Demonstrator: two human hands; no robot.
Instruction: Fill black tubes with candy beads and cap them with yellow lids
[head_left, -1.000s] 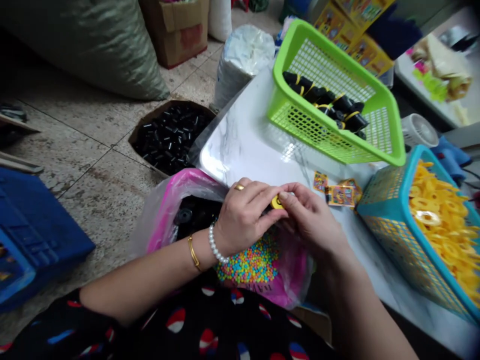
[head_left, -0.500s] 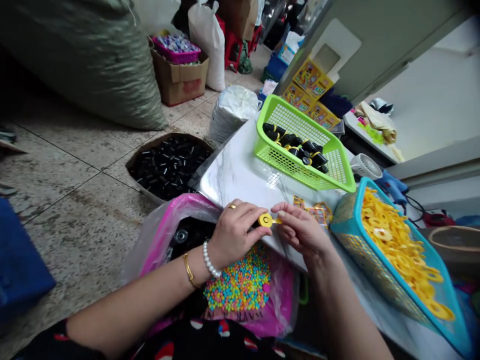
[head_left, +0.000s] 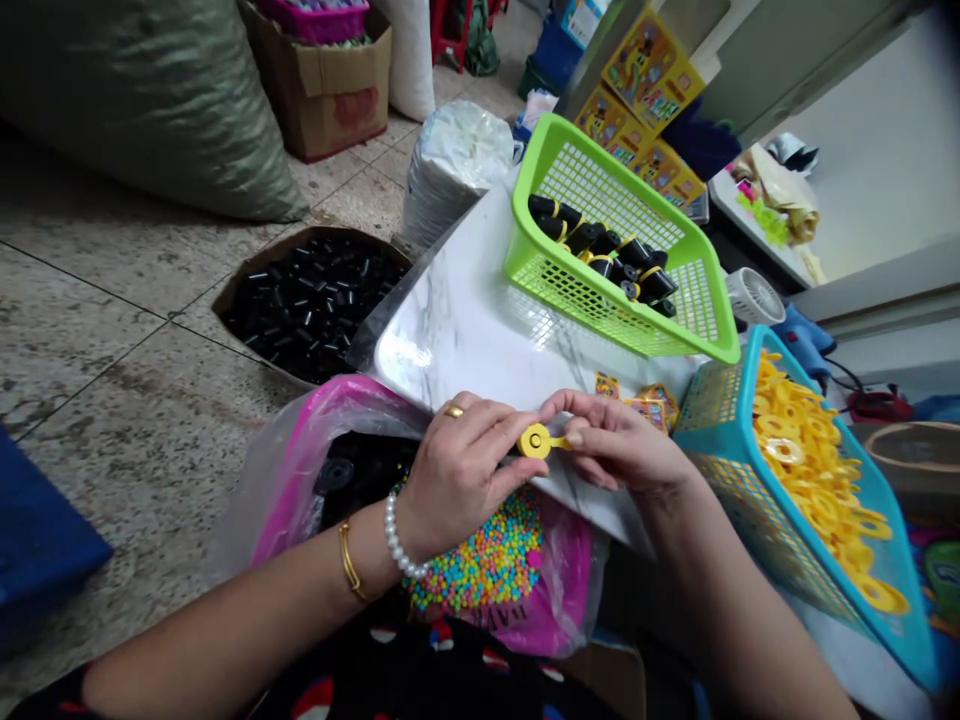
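This side of the lime-green plastic mesh basket (head_left: 581,298), the left hand (head_left: 461,465) pinches a round yellow plastic piece (head_left: 535,441); the right hand (head_left: 626,445) has slid off its face onto its tab; both grips closed, apparently steadying it.

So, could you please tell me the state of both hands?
Left hand: closed, holding the yellow piece.
Right hand: closed, pinching that piece's narrow tab.

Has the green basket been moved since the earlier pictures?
No. Judged against the near corner of the white table, the green basket keeps its place; the whole view shifts instead.
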